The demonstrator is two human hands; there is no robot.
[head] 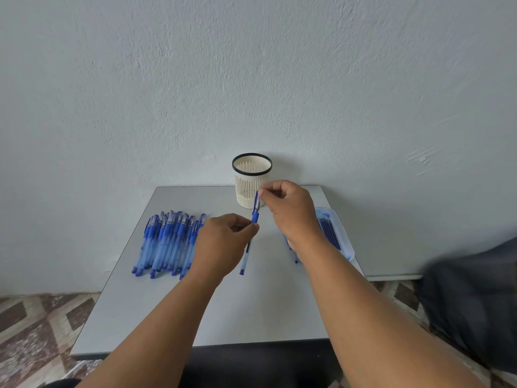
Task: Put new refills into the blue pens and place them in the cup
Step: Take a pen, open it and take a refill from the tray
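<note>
Both hands hold one blue pen [255, 217] tilted above the grey table [195, 317]. My left hand [223, 245] pinches its grip section near the middle. My right hand [288, 208] pinches the cap end at the top. The pen's clear barrel runs down to about the table's middle. Behind it, the cream mesh cup [251, 179] with a black rim stands at the table's far edge, with nothing seen inside. A pile of several blue pens [167, 242] lies on the left of the table.
A clear plastic tray [335, 233] with several dark blue refills lies at the right edge, partly hidden by my right forearm. A pale wall stands right behind the table. Dark cloth [470, 298] lies at the right, over a patterned floor.
</note>
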